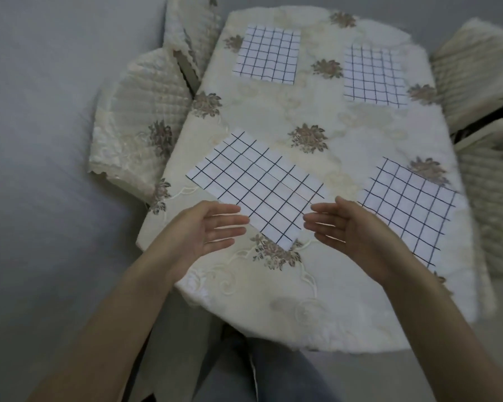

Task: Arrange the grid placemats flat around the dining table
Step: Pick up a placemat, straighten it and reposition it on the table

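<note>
The bench point(317, 300), draped in a cream floral cloth, carried four grid placemats lying flat: near-left placemat point(256, 187), near-right placemat point(410, 210), far-left placemat point(267, 53) and far-right placemat point(373, 75). Covered chairs point(140, 123) stood beside it, partly cut off. Left hand point(212, 227) and right hand point(349, 227) flanked the near-left placemat, each grip wide, fingers straight, apparently hovering; contact could not be confirmed.

Bare tablecloth point(276, 111) strip open between four flat placemats; covered chairs point(140, 117) crowd left, right table edges.
</note>
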The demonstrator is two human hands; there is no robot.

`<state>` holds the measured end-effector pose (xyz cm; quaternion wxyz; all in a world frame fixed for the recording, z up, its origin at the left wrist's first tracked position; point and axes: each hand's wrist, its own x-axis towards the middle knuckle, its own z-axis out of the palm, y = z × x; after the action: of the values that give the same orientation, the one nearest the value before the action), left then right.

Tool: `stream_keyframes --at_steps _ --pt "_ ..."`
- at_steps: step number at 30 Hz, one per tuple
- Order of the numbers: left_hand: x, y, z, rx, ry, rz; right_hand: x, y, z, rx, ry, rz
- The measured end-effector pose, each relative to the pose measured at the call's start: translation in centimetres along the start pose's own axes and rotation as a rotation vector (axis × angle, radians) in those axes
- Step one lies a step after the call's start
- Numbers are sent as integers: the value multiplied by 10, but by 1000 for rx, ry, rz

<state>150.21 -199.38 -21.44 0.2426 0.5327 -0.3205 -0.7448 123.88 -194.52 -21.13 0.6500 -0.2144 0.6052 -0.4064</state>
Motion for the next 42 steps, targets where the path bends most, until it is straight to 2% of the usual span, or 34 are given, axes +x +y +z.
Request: stream_keyframes --at_steps 6,12,15,19,22,26,32,37,40,42 --pt "44 -1 13 38 48 -42 40 -8 -30 -13 69 50" --pt "92 -15 13 -111 273 -99 118 -21 -50 -198 143 72" --pt "120 -26 18 -170 404 -149 164 -25 -53 -392 179 8" --pt "146 -31 25 -176 516 -178 212 -21 -54 -797 200 -153" --pt "160 -35 27 -209 563 -217 242 -12 -59 -1057 197 -112" --pt "173 -44 27 -241 598 -242 261 3 -60 -1278 230 -92" --pt "190 -49 21 -167 567 -243 268 0 -55 -1350 272 -14" --pt "204 -53 12 -101 566 -284 272 -10 -51 -1375 210 101" --pt "210 -57 8 -93 573 -289 272 -10 -48 -1414 194 49" --pt "213 -60 5 -67 563 -279 271 -9 -46 -1337 233 -6"
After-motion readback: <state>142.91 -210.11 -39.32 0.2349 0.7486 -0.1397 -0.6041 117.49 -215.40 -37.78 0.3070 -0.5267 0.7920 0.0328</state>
